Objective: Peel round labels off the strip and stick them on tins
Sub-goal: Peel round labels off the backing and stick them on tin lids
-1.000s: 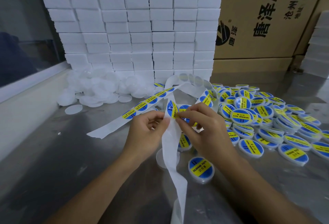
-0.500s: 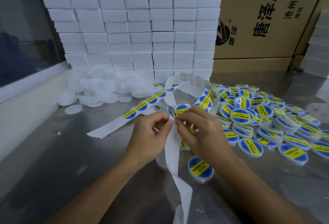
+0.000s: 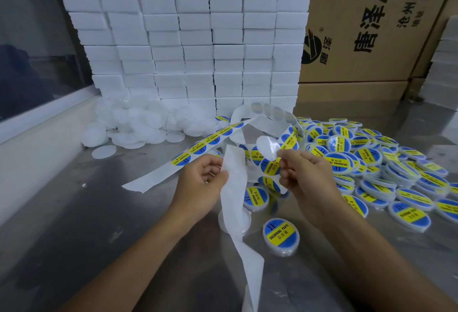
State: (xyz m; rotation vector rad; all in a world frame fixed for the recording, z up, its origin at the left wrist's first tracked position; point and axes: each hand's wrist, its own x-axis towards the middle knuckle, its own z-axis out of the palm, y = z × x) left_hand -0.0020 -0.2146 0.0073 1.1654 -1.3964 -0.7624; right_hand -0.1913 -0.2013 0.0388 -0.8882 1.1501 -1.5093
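- left hand (image 3: 203, 182) is pinching the white paper backing strip (image 3: 234, 187)
- right hand (image 3: 307, 178) is pinching a peeled round label (image 3: 267, 148), its pale back showing, above the steel table (image 3: 74, 212)

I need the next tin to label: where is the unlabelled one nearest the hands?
In the head view, the unlabelled tin sits on the table low centre, partly behind the backing strip, just left of a labelled tin, below the left hand.

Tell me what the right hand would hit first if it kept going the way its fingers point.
Probably the white paper backing strip held by the left hand: the right hand, pinching a peeled round label, points leftward at it. Depth is uncertain.
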